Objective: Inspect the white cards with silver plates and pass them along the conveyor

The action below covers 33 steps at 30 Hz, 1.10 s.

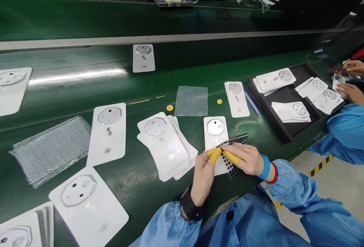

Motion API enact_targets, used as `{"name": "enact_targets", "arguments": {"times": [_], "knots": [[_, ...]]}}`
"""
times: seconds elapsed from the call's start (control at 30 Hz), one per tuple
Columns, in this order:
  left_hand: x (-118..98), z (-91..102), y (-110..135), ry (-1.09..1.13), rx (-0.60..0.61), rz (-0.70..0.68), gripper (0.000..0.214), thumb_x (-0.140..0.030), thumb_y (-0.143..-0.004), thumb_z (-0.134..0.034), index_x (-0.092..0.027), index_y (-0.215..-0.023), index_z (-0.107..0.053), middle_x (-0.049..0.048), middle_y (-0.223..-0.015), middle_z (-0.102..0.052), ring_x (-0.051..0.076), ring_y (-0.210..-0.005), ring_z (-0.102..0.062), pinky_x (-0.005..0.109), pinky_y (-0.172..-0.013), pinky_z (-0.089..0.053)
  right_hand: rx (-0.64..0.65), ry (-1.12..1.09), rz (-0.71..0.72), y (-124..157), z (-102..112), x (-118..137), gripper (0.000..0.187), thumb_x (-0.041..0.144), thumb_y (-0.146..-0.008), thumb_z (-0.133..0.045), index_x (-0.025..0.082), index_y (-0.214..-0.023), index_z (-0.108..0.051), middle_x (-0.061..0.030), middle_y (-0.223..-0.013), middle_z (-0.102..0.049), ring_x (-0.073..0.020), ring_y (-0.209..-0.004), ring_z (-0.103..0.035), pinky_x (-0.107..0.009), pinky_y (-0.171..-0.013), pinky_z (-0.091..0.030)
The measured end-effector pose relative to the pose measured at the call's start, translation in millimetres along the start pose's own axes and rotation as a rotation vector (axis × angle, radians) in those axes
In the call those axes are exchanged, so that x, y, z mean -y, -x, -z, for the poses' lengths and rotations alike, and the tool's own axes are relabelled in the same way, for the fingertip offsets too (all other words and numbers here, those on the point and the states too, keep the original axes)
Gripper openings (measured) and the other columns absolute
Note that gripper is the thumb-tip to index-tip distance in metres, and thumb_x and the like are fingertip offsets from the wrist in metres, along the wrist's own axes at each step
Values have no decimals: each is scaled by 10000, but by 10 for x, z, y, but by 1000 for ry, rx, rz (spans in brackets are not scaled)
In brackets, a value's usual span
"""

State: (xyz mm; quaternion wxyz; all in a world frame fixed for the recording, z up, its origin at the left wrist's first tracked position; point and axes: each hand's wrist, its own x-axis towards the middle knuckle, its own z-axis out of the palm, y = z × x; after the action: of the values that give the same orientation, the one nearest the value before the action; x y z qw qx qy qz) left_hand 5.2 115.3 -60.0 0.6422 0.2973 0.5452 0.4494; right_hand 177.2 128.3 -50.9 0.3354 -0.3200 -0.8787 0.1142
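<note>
My left hand (205, 167) and my right hand (245, 158) meet over a clear sheet of small black dots (234, 143) that lies across a white phone back cover (215, 130). Yellow finger cots cover the fingertips of both hands. The fingertips are pinched together on the dotted sheet. A stack of white back covers (163, 144) lies just left of my left hand. Another single cover (236, 98) lies behind my hands.
More white covers (108, 133) (88, 205) lie on the green bench, one (143, 58) on the conveyor belt. Bubble-wrap pieces (191, 101) (51, 148), two yellow discs (170, 107), tweezers (253, 105). A black tray (284, 133) of covers stands at right, where another person's hands (352, 80) work.
</note>
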Motion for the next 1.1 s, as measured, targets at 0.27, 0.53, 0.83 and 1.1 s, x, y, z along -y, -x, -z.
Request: {"name": "enact_targets", "arguments": {"times": [0.27, 0.53, 0.83, 1.1], "knots": [[-1, -3, -34, -40, -8, 0, 181, -307, -651, -734, -150, -738, -764, 27, -663, -722, 197, -643, -618, 296, -645, -476, 10, -175, -150, -62, 9, -71, 120, 180, -928, -557, 165, -1021, -632, -119, -1096, -709, -191, -973, -698, -331, -830, -614], [-333, 327, 99, -201, -206, -149, 371, -381, -721, -745, -217, -1054, -741, 75, -1196, -702, 325, -1222, -546, 386, -1051, -396, 43, -440, -526, 26, 120, -175, 119, 215, -937, -526, 176, -927, -638, -93, -973, -683, -168, -873, -697, -291, -747, -614], [-518, 260, 366, 47, 66, 85, 793, -394, -728, -780, -204, -1404, -412, 112, -1151, -716, 279, -962, -703, 345, -731, -604, -191, -469, -537, -237, 463, 67, 25, 183, -888, -622, 185, -898, -645, -74, -985, -655, -169, -914, -660, -339, -812, -577], [-510, 18, 582, 7, 206, -74, 516, -306, -838, -679, -215, -1300, -470, 92, -1180, -686, 232, -995, -690, 325, -821, -585, -223, -169, -112, -598, 317, 367, 219, 71, -886, -592, 184, -1070, -625, -104, -1014, -658, -200, -963, -624, -393, -802, -565]]}}
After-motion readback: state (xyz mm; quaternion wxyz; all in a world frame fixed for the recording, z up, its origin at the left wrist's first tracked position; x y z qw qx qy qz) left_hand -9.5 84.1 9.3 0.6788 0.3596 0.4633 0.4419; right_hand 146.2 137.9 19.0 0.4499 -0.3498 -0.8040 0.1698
